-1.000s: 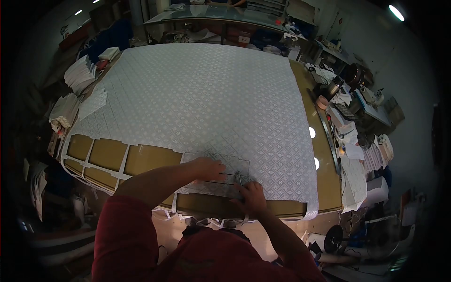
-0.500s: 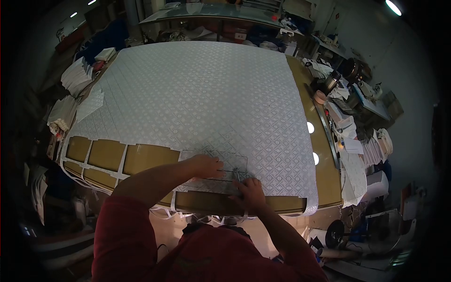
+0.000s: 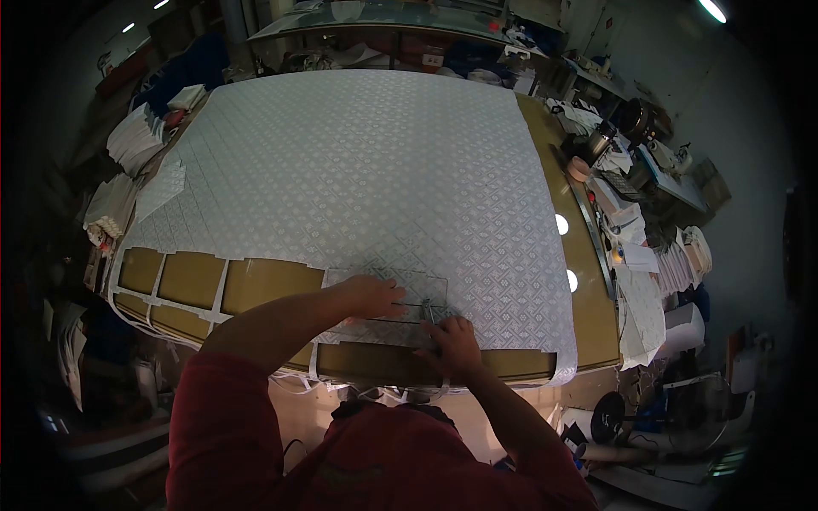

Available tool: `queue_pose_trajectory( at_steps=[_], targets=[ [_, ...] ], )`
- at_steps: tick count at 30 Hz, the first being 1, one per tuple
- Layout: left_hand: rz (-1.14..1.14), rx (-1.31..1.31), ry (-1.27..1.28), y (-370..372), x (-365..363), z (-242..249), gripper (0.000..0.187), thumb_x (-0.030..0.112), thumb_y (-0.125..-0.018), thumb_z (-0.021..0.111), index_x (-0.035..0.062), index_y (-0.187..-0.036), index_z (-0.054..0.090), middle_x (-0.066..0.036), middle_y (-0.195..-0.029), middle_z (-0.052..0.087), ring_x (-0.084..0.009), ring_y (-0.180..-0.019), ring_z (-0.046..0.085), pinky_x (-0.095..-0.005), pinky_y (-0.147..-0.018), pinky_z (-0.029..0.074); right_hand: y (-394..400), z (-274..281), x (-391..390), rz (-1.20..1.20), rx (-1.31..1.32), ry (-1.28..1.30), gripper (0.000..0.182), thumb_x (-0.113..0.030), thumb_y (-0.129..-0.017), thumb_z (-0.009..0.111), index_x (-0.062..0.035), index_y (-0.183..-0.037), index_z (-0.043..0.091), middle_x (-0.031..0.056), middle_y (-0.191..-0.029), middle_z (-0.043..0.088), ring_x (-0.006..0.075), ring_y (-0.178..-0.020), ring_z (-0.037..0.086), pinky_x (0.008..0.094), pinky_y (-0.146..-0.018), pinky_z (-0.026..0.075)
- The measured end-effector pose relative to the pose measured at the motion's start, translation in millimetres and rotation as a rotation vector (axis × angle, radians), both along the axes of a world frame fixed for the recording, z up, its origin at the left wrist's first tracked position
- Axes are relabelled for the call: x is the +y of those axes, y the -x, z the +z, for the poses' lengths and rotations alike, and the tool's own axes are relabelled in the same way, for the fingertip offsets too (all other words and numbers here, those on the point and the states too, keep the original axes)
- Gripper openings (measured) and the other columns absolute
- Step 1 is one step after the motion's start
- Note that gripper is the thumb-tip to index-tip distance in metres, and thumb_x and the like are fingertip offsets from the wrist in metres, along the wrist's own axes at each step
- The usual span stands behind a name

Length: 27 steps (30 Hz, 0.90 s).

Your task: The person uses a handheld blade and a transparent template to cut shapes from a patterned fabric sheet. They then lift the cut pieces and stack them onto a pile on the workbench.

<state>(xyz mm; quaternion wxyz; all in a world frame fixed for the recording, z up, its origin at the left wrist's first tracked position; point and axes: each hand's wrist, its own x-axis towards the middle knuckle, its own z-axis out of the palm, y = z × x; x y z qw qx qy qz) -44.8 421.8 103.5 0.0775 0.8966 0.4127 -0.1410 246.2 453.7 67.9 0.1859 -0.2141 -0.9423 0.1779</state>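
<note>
A large sheet of pale patterned fabric (image 3: 366, 170) is spread over the table. On its near edge lies a clear, see-through template (image 3: 426, 285) with dark lines along its outline and slots. My left hand (image 3: 379, 298) rests on the template, its fingers stretched out toward the right. Just right of it, my right hand (image 3: 456, 345) is closed around a slim metal hand tool (image 3: 429, 311), whose upper end stands over the template's slot lines. The tool's tip is too small to make out, and its lower part is hidden by the fingers.
Cut-out gaps along the near edge bare the brown table (image 3: 264, 285), with narrow fabric strips (image 3: 223, 285) between them. Paper stacks (image 3: 136, 140) stand at left. A long metal ruler (image 3: 596, 238), a tape roll (image 3: 578, 169) and a flask (image 3: 601, 140) lie along the right side.
The fingers of my left hand look flatter and more spread on the template. My right hand and the tool stay at nearly the same spot. The whole view has shifted slightly.
</note>
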Motion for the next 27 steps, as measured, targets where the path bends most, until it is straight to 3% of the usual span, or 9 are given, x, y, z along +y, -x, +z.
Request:
queue_pose_trajectory(
  at_steps=[8, 24, 27],
  targets=[
    [-0.001, -0.023, 0.023, -2.5, -0.3, 6.9, 0.033, 0.027, -0.098, 0.055, 0.0186, -0.130, 0.059, -0.012, -0.124, 0.051, -0.0330, -0.118, 0.058, -0.0441, -0.076, 0.060, 0.7, 4.1, -1.1, -0.016, -0.032, -0.005, 0.062, -0.045, -0.079, 0.081, -0.0147, -0.131, 0.064, 0.0127, -0.105, 0.056, 0.0336, -0.100, 0.053, 0.0461, -0.090, 0.045],
    [0.001, -0.025, 0.002, 0.4, 0.4, -1.9, 0.031, 0.026, -0.098, 0.055, 0.0176, -0.127, 0.057, -0.011, -0.125, 0.052, -0.0339, -0.113, 0.059, -0.0433, -0.072, 0.061, -0.4, 0.5, -0.1, 0.002, 0.020, -0.011, 0.061, -0.045, -0.079, 0.081, -0.0154, -0.130, 0.064, 0.0130, -0.105, 0.057, 0.0338, -0.100, 0.054, 0.0468, -0.090, 0.045],
    [-0.103, -0.021, -0.073, 4.0, 1.2, -1.8, 0.034, 0.025, -0.097, 0.055, 0.0175, -0.130, 0.057, -0.010, -0.127, 0.052, -0.0342, -0.113, 0.060, -0.0436, -0.074, 0.061, -0.3, 0.5, 0.1, -0.001, 0.006, -0.015, 0.061, -0.046, -0.080, 0.080, -0.0155, -0.130, 0.064, 0.0133, -0.105, 0.056, 0.0338, -0.100, 0.054, 0.0466, -0.090, 0.045]
  ],
)
